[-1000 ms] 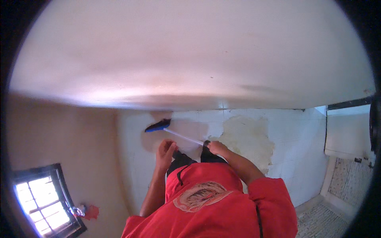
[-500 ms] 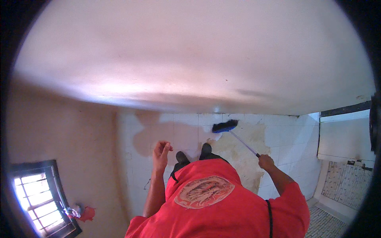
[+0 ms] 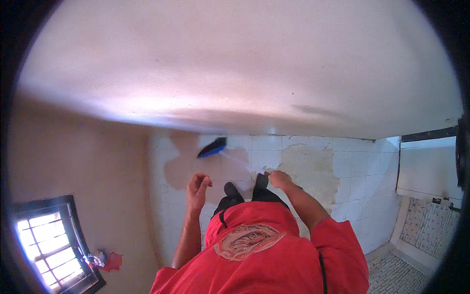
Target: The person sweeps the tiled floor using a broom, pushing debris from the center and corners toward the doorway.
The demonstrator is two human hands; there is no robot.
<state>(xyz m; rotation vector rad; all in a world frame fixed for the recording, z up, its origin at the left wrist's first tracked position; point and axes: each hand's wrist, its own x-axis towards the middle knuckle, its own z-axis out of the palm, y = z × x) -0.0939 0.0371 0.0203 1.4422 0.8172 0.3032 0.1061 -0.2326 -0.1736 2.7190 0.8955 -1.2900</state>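
My right hand (image 3: 280, 180) is closed round the end of a broom's thin, pale handle, just ahead of my right shoe. The broom (image 3: 214, 150) has a blue head and black bristles. Its head lies to the left, on the tiled floor (image 3: 267, 159) near the foot of the wall. The handle is smeared by motion. Lower left of the broom head, my left hand (image 3: 198, 190) hangs in the air with its fingers curled in, apart from the broom. No object shows in it.
A pale wall (image 3: 235, 73) rises close in front. Another wall with a barred window (image 3: 49, 245) stands at left. A bare, worn patch (image 3: 308, 166) marks the tiles. On the right are a white panel (image 3: 431, 169) and a patterned floor (image 3: 399, 277). My dark shoes (image 3: 262, 181) stand on the tiles.
The broom head has swept left along the wall's foot, and my right hand has moved left with the handle. My left hand has hardly moved.
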